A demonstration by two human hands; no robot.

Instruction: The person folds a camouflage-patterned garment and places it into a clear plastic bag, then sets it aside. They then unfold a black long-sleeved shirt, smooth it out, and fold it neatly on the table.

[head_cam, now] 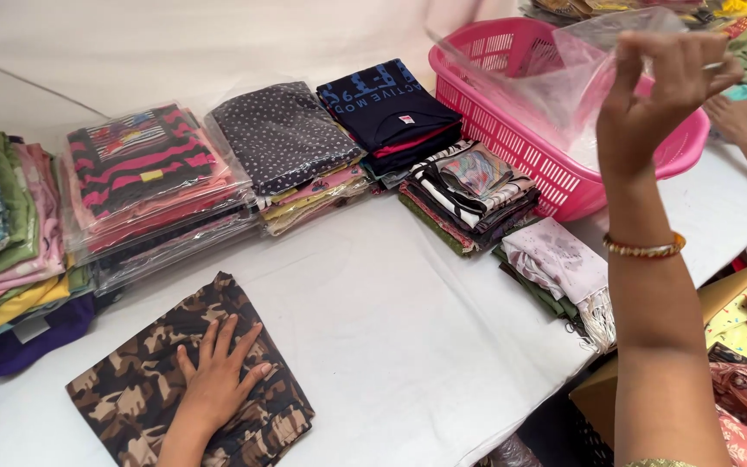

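Single head-worn view, looking steeply down, close over white table; far edge perhaps cropped

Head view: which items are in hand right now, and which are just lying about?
In hand:
- camouflage garment, under left hand
- clear plastic bag, held up by right hand

Lying about:
- pink basket
- bagged striped garments
- dotted garment stack
- navy T-shirt

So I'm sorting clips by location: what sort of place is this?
Probably a garment packing or sorting table. Stacks of folded clothes in clear bags line it, the right hand lifts a clear plastic bag, and the left hand presses a folded camouflage garment.
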